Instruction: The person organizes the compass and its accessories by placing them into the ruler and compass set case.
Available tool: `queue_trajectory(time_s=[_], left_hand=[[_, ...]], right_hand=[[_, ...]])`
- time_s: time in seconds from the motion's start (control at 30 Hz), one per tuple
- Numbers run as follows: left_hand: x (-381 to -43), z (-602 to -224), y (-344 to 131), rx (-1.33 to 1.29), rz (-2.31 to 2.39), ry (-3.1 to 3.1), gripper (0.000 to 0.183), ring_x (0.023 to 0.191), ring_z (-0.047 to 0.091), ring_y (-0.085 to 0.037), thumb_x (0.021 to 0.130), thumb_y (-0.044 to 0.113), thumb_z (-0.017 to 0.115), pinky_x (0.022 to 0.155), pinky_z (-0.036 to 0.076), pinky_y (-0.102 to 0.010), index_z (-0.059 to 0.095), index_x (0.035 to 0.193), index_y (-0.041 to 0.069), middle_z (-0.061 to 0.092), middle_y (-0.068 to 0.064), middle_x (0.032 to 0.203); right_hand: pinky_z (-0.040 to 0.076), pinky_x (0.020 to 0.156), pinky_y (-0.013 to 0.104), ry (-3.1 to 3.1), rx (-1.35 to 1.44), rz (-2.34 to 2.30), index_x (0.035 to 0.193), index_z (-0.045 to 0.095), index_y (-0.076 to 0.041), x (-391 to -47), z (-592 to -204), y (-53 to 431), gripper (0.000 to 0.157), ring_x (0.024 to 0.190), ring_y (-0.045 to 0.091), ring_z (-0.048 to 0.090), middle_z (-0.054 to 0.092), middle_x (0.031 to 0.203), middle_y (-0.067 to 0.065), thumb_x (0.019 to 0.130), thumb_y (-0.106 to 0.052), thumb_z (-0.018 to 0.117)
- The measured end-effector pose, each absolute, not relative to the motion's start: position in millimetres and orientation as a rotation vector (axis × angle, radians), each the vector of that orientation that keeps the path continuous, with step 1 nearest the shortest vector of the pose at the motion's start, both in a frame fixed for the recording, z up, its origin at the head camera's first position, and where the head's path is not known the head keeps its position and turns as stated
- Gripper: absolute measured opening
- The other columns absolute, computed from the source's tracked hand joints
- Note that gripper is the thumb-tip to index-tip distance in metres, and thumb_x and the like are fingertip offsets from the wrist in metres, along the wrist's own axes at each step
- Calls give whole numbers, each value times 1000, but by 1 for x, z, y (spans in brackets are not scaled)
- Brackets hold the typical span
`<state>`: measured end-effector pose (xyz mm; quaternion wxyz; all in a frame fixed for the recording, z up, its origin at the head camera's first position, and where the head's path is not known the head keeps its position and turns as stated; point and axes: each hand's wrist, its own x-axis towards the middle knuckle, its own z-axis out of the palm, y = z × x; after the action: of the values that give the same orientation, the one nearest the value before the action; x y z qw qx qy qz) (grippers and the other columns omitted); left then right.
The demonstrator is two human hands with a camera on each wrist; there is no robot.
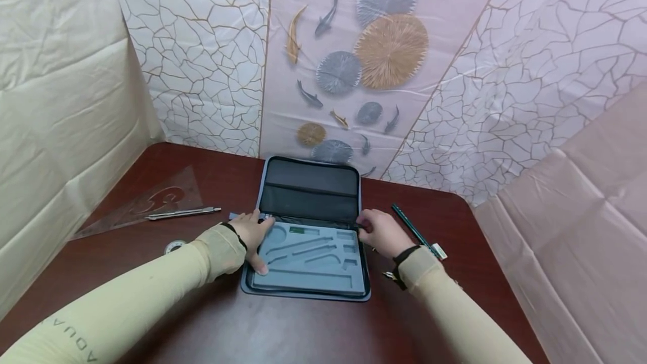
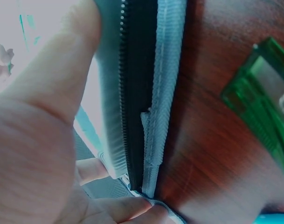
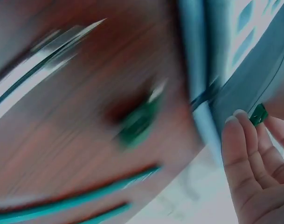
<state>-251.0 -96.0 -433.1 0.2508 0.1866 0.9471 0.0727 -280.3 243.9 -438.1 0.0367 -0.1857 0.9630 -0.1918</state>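
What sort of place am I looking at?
Probably a makeshift booth round a desk: patterned sheeting backs the reddish-brown table, creased cloth lines the sides, and drafting gear, such as a set square and fitted case, lies on it.

The left wrist view's right edge crops a green sharpener. In the right wrist view, blur smears a silvery tool at upper left and a green object mid-frame; the right hand partly hides a green piece.
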Motion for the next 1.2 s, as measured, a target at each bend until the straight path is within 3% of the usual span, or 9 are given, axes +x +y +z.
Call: queue_trajectory(time_s=[0.4,0.9,1.2], left_hand=[[-252,-435,-100,496,223,2583,119,141,17,-45,65,57,83,113,18,-53,19,155,13,10,-31,155],[-261,-450,-102,475,178,2565,126,144,11,-39,61,65,80,115,12,-49,12,157,19,4,-27,157],[-250,-434,-98,509,218,2566,118,142,15,-43,67,56,82,115,13,-50,17,155,13,7,-31,155]], right_hand=[[50,76,30,2867,-1025,-471,106,70,-14,-284,-450,164,16,86,9,58,65,99,-3,94,-9,61],[52,77,26,2962,-1329,-54,107,71,-14,-279,-463,150,15,91,13,62,65,98,0,93,-11,65],[51,75,23,2966,-1296,-60,104,72,-15,-279,-466,153,13,87,11,60,62,95,-1,95,-11,64]])
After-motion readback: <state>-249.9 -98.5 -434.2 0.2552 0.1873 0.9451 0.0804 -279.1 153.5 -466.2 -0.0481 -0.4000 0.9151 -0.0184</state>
